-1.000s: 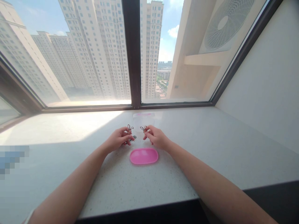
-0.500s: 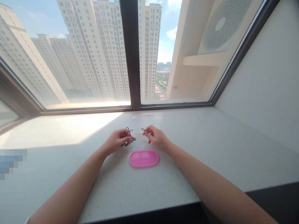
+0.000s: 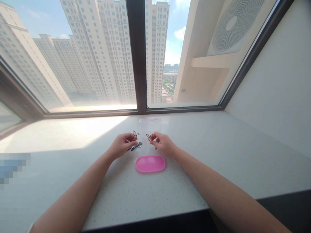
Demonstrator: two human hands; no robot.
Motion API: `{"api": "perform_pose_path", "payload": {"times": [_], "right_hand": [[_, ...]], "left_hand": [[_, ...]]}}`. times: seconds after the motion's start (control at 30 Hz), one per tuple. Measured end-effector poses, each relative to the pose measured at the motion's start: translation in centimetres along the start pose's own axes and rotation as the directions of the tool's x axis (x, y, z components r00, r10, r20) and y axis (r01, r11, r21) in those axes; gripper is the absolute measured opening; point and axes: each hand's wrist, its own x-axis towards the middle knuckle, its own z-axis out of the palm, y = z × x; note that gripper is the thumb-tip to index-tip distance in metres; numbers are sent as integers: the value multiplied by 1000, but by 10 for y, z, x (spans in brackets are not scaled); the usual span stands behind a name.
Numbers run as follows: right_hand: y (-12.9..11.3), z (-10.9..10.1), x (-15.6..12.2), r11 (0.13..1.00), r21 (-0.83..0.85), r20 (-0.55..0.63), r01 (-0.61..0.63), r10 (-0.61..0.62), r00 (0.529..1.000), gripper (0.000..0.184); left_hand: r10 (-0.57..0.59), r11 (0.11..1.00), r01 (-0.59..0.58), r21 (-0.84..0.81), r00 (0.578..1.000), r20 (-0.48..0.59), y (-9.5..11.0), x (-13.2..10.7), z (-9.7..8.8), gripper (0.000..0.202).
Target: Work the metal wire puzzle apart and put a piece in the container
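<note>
My left hand (image 3: 122,144) pinches a small brown hair tie (image 3: 135,134) with two ear-like loops standing up from the fingertips. Across from it, my right hand (image 3: 163,143) holds a similar looped brown hair tie (image 3: 149,137) between thumb and fingers. A narrow gap separates the two. Just under the left fingers lie dark, shiny hair clips (image 3: 137,146) on the sill, partly hidden by the hand. Nearer to me, between my forearms, sits a pink oval tray (image 3: 150,164).
A clear plastic box (image 3: 150,124) with some pink on it stands behind my hands, near the window frame (image 3: 141,64). The pale speckled sill (image 3: 136,200) ends at a dark front edge. A white wall (image 3: 272,81) rises at right; a blurred blue patch lies at left.
My right hand has turned slightly, so its hair tie's loops now point up and left. The left hand has lifted a little off the dark clips, showing more of them.
</note>
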Motion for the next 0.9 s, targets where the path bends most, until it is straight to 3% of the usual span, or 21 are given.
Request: {"api": "perform_pose_path", "payload": {"times": [0.37,0.53,0.7,0.9], "right_hand": [[3,0,-1,1000,8,-20,15,-15,1000,10],[5,1,-1,998,63,-12,-10,11,1000,22],[2,-1,-3,996,90,-4,-9,9,1000,36],[1,-1,-4,995,94,24,20,-22,999,57]], "left_hand": [[26,994,-25,108,1000,-14,0,-1,-1,25],[63,989,-60,132,998,-20,0,-1,-1,24],[52,997,-50,54,998,-42,-2,0,-2,26],[65,998,-66,-17,997,-44,-1,-1,-1,53]]}}
